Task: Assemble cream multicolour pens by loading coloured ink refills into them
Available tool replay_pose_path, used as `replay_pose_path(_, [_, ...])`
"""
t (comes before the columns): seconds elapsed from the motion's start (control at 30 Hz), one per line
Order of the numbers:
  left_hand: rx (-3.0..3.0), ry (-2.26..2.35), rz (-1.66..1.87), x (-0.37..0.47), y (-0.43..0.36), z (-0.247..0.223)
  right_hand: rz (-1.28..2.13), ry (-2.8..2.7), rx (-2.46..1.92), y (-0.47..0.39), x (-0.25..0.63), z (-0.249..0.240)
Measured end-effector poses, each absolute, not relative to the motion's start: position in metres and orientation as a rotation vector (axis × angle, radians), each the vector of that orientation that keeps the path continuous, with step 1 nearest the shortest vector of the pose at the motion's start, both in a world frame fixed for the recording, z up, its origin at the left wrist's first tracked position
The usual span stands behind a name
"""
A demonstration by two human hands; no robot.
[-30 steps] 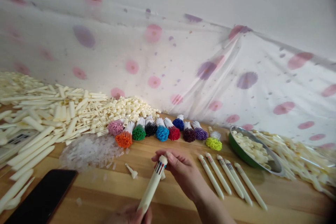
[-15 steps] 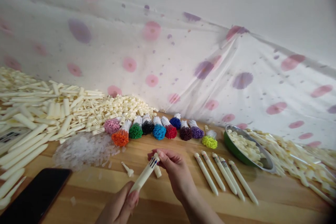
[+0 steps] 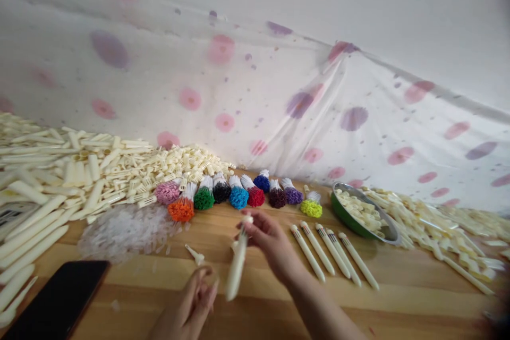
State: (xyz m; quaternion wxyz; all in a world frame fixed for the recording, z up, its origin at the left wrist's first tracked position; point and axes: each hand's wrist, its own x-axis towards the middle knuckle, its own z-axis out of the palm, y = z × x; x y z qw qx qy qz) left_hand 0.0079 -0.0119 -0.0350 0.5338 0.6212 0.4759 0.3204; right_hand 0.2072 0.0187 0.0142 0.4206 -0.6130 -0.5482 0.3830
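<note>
My right hand (image 3: 268,241) grips a cream multicolour pen (image 3: 236,271) by its top end, with thumb and fingers around the clicker part. The pen hangs down, tilted slightly, and is a little blurred. To its left, apart from the pen, my left hand (image 3: 191,300) is loosely curled with nothing visible in it. A small cream pointed part (image 3: 195,255) lies on the table just beyond the left hand. Another small cream piece behind the held pen is mostly hidden. Several assembled pens (image 3: 308,252) lie side by side to the right of my right hand.
Bundles of coloured refills (image 3: 238,197) stand in a row at the back. Cream barrels and parts (image 3: 91,170) are heaped at left, beside clear small tubes (image 3: 127,231) and a black phone (image 3: 59,297). A green bowl (image 3: 350,220) of parts and more cream pieces (image 3: 434,228) are at right.
My left hand has let go of the pen's lower end. My right hand has swung the pen to hang more upright. The view has shifted slightly.
</note>
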Motion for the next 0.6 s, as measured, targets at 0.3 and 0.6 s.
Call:
replay_pose_path(0.3, [1.617,1.412,1.086,-0.027,0.033,-0.014,0.365,-1.602,-2.398,0.021,0.304,0.001])
replay_pose_path(0.6, [1.873,1.606,1.091,-0.051,0.058,-0.022,0.092,-1.658,-2.657,0.022,0.323,-0.001])
